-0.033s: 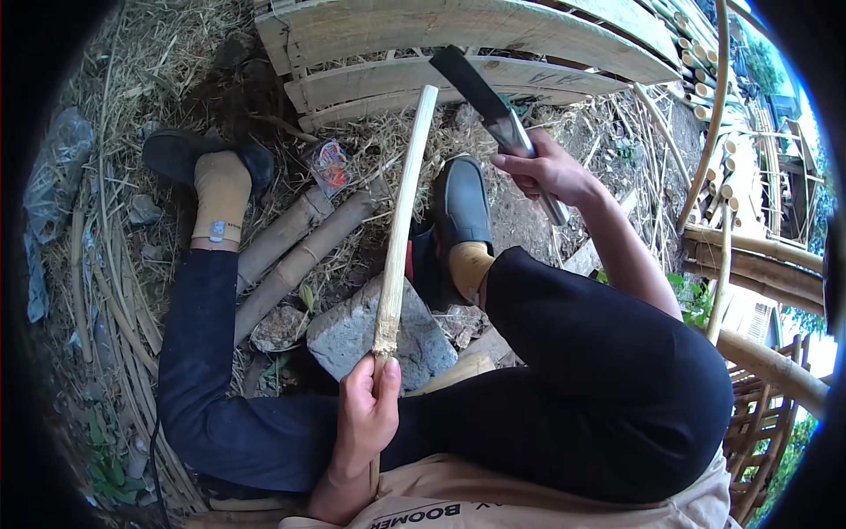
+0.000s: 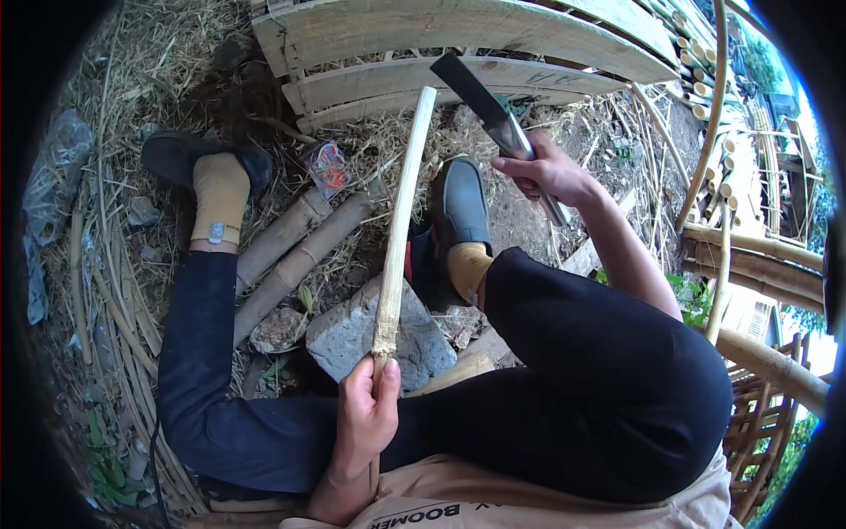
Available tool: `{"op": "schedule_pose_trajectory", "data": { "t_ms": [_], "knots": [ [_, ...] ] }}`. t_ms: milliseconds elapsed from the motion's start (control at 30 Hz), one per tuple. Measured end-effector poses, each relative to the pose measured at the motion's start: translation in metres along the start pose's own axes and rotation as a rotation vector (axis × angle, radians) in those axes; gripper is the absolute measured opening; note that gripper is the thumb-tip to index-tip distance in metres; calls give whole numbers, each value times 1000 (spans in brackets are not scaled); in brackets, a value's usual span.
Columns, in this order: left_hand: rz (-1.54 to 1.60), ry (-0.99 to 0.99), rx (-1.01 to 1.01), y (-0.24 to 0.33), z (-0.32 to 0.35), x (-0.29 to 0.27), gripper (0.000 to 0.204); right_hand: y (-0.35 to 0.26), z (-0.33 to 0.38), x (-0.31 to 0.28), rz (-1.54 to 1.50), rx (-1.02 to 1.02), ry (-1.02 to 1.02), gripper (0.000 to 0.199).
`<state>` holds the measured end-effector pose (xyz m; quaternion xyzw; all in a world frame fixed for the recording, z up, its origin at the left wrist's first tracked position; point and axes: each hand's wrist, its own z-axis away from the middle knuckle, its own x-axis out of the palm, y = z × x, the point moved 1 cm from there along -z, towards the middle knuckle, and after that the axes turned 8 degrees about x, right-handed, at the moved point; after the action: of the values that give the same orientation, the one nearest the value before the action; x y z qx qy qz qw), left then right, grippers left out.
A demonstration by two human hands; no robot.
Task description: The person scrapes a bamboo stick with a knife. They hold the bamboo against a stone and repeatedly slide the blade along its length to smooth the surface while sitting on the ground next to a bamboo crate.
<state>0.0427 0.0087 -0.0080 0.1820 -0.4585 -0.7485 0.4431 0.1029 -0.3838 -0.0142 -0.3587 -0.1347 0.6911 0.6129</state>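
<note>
My left hand (image 2: pixel 366 410) is closed round the lower part of a long wooden stick (image 2: pixel 403 212). Above the fist the stick is pale and stripped, with a rough, chipped ring just over my thumb; below that it is brown. It stands nearly upright in view, leaning a little right at its top. In my right hand (image 2: pixel 560 172) is a knife with a broad dark blade (image 2: pixel 471 90) and a metal handle. The blade points up and left, apart from the stick. A grey stone block (image 2: pixel 339 331) lies behind the stick's lower part.
Two bamboo poles (image 2: pixel 304 256) lie on the straw-covered ground between my feet. A slatted wooden crate (image 2: pixel 379 33) stands at the far side. Several cut bamboo poles (image 2: pixel 718 176) are stacked at right. Clear plastic (image 2: pixel 60 167) lies at far left.
The knife blade's tip has dipped very slightly. Both hands and the stick stay practically where they were.
</note>
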Motion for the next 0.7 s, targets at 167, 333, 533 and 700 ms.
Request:
{"op": "schedule_pose_trajectory", "data": {
  "t_ms": [167, 333, 533, 700],
  "knots": [
    [-39, -16, 7, -1, 0, 1, 33, 26, -8, -9, -73, 118, -17, 37],
    [-117, -25, -9, -7, 0, 0, 34, 11, 8, 3, -271, 215, -201, 32],
    [-103, -26, -9, -2, -3, 5, 34, -13, 20, 20, -441, 189, -522, 29],
    [-55, -5, -21, -4, -3, 0, 34, -20, 23, 13, -622, 165, -537, 26]
  ]
}}
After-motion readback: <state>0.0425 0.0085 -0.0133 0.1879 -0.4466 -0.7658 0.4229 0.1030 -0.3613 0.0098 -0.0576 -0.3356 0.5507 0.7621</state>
